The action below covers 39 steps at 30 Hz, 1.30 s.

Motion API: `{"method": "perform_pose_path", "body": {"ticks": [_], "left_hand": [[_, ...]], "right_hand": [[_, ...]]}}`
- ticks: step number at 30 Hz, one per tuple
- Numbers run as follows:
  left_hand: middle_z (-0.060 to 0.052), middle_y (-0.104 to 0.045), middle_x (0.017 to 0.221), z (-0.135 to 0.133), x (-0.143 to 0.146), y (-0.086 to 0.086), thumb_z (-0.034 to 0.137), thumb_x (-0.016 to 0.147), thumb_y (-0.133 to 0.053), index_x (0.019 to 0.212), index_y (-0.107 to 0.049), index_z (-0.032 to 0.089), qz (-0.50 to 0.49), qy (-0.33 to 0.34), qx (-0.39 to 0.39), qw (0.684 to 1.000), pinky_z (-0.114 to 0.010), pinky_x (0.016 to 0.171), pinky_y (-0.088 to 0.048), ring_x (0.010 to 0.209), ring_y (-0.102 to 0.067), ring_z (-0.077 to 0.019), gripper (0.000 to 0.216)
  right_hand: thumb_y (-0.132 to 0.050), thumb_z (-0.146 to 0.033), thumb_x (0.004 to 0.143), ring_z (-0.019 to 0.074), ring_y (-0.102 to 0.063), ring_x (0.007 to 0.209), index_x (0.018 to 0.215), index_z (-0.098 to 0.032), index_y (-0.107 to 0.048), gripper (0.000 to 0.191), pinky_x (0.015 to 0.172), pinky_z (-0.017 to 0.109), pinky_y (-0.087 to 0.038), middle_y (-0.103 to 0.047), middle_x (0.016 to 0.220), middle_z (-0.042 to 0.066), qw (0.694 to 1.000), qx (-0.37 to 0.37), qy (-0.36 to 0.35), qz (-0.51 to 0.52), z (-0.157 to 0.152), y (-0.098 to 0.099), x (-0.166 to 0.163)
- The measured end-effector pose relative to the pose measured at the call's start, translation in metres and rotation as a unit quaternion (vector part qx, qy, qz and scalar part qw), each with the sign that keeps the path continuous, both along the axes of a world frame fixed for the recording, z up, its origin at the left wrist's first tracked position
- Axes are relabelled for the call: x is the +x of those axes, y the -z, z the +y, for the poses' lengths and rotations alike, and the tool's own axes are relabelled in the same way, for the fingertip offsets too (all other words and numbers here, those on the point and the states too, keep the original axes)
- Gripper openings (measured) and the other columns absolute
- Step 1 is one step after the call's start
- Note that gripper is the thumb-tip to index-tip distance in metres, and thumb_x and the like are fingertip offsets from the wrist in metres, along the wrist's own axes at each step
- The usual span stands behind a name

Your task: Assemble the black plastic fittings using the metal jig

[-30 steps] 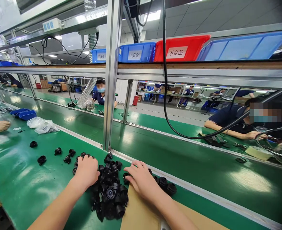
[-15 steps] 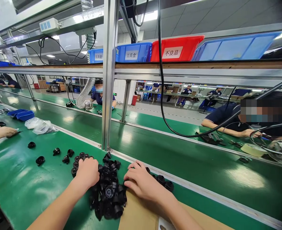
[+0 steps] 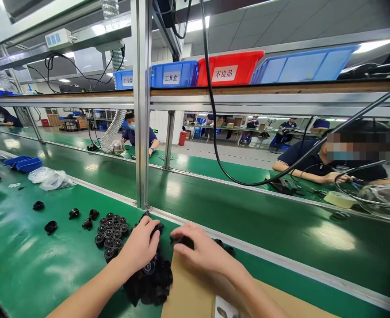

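1. Bright indoor light comes from ceiling lamps (image 3: 198,24) at the far side.
2. White glare spots the green belt (image 3: 248,212), strongest at right; paler streaks shine on the near-left bench top (image 3: 65,265).
3. The near black parts (image 3: 148,285) look dark and soft-edged.
4. Wide-angle distortion stretches the far-right blue bin (image 3: 304,66); the right corners darken.
5. Coarse pixel blocks hide part of a person (image 3: 314,154) at right.

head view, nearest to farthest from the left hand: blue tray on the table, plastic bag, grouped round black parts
From the left hand:
1. Grouped round black parts, just to its left
2. Plastic bag, farther left
3. Blue tray, left past the bag
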<state>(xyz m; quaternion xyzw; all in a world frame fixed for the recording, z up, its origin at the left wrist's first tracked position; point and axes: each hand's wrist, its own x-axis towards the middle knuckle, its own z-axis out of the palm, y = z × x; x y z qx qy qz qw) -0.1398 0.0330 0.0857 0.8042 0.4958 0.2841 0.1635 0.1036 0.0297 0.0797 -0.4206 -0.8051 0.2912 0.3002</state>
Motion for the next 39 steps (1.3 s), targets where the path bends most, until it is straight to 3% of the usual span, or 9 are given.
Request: {"method": "perform_pose_path", "body": {"ticks": [4, 9, 11, 14, 16, 20, 25, 34, 39], "left_hand": [[-0.009, -0.064, 0.114, 0.000, 0.007, 0.014, 0.031, 0.108, -0.047, 0.136, -0.066, 0.021, -0.154, 0.046, -0.026, 0.987, -0.031, 0.075, -0.056, 0.084, -0.065, -0.0198, 0.035], [-0.010, -0.069, 0.121, -0.003, 0.013, 0.022, 0.033, 0.104, -0.058, 0.153, -0.051, 0.022, -0.267, 0.069, -0.037, 0.960, -0.034, 0.087, -0.057, 0.096, -0.067, -0.0218, 0.051], [-0.009, -0.072, 0.118, -0.004, 0.014, 0.022, 0.032, 0.098, -0.068, 0.152, -0.051, 0.022, -0.303, 0.072, -0.057, 0.949, -0.034, 0.085, -0.057, 0.092, -0.068, -0.0212, 0.057], [-0.005, -0.074, 0.098, -0.005, 0.016, 0.021, 0.029, 0.086, -0.081, 0.128, -0.070, 0.021, -0.320, 0.056, -0.094, 0.941, -0.030, 0.073, -0.056, 0.076, -0.065, -0.0184, 0.044], [-0.005, -0.075, 0.098, -0.005, 0.017, 0.021, 0.027, 0.083, -0.084, 0.117, -0.076, 0.021, -0.335, 0.056, -0.107, 0.935, -0.029, 0.073, -0.057, 0.077, -0.066, -0.0185, 0.036], [-0.008, -0.074, 0.122, -0.005, 0.020, 0.023, 0.026, 0.086, -0.081, 0.122, -0.079, 0.024, -0.397, 0.098, -0.106, 0.906, -0.034, 0.092, -0.061, 0.105, -0.071, -0.0256, 0.036], [-0.008, -0.075, 0.132, -0.005, 0.022, 0.025, 0.029, 0.092, -0.079, 0.133, -0.076, 0.028, -0.404, 0.117, -0.084, 0.903, -0.042, 0.109, -0.057, 0.124, -0.068, -0.0300, 0.041], [-0.008, -0.072, 0.134, -0.009, 0.023, 0.021, 0.034, 0.103, -0.068, 0.140, -0.072, 0.031, -0.384, 0.148, -0.043, 0.910, -0.042, 0.113, -0.055, 0.128, -0.066, -0.0281, 0.038], [-0.007, -0.073, 0.135, -0.007, 0.021, 0.024, 0.034, 0.100, -0.073, 0.137, -0.073, 0.032, -0.391, 0.128, -0.045, 0.910, -0.039, 0.111, -0.056, 0.127, -0.067, -0.0275, 0.038]], "right_hand": [[-0.070, -0.059, 0.095, 0.0192, -0.067, 0.086, 0.125, -0.019, -0.068, 0.050, 0.084, 0.039, -0.059, -0.072, 0.106, 0.009, 0.959, -0.134, 0.004, 0.250, 0.015, -0.002, 0.013], [-0.084, -0.060, 0.084, 0.0156, -0.065, 0.080, 0.123, -0.020, -0.070, 0.058, 0.076, 0.035, -0.062, -0.070, 0.104, 0.007, 0.921, -0.178, -0.022, 0.345, 0.019, -0.001, 0.018], [-0.084, -0.057, 0.085, 0.0162, -0.066, 0.081, 0.123, -0.020, -0.070, 0.056, 0.080, 0.037, -0.062, -0.070, 0.102, 0.007, 0.925, -0.172, -0.027, 0.338, 0.017, -0.001, 0.018], [-0.080, -0.052, 0.089, 0.0185, -0.067, 0.088, 0.124, -0.020, -0.070, 0.048, 0.085, 0.039, -0.061, -0.071, 0.103, 0.007, 0.943, -0.142, -0.018, 0.300, 0.011, -0.007, 0.016], [-0.075, -0.047, 0.094, 0.0205, -0.067, 0.095, 0.124, -0.022, -0.071, 0.039, 0.088, 0.038, -0.060, -0.071, 0.108, 0.008, 0.961, -0.100, -0.004, 0.258, 0.004, -0.013, 0.013], [-0.066, -0.030, 0.099, 0.0220, -0.067, 0.105, 0.122, -0.027, -0.071, 0.024, 0.088, 0.036, -0.059, -0.070, 0.118, 0.008, 0.982, -0.003, 0.008, 0.187, -0.010, -0.023, 0.002], [-0.063, -0.021, 0.099, 0.0235, -0.067, 0.111, 0.126, -0.029, -0.070, 0.029, 0.092, 0.037, -0.059, -0.070, 0.124, 0.008, 0.985, 0.063, -0.001, 0.159, -0.016, -0.023, -0.009], [-0.063, -0.020, 0.100, 0.0236, -0.068, 0.110, 0.129, -0.029, -0.068, 0.030, 0.092, 0.038, -0.061, -0.071, 0.125, 0.009, 0.986, 0.096, -0.014, 0.137, -0.014, -0.021, -0.008], [-0.064, -0.017, 0.100, 0.0232, -0.068, 0.118, 0.127, -0.029, -0.068, 0.030, 0.102, 0.039, -0.059, -0.071, 0.129, 0.008, 0.983, 0.142, -0.023, 0.114, -0.013, -0.020, -0.004]]}}
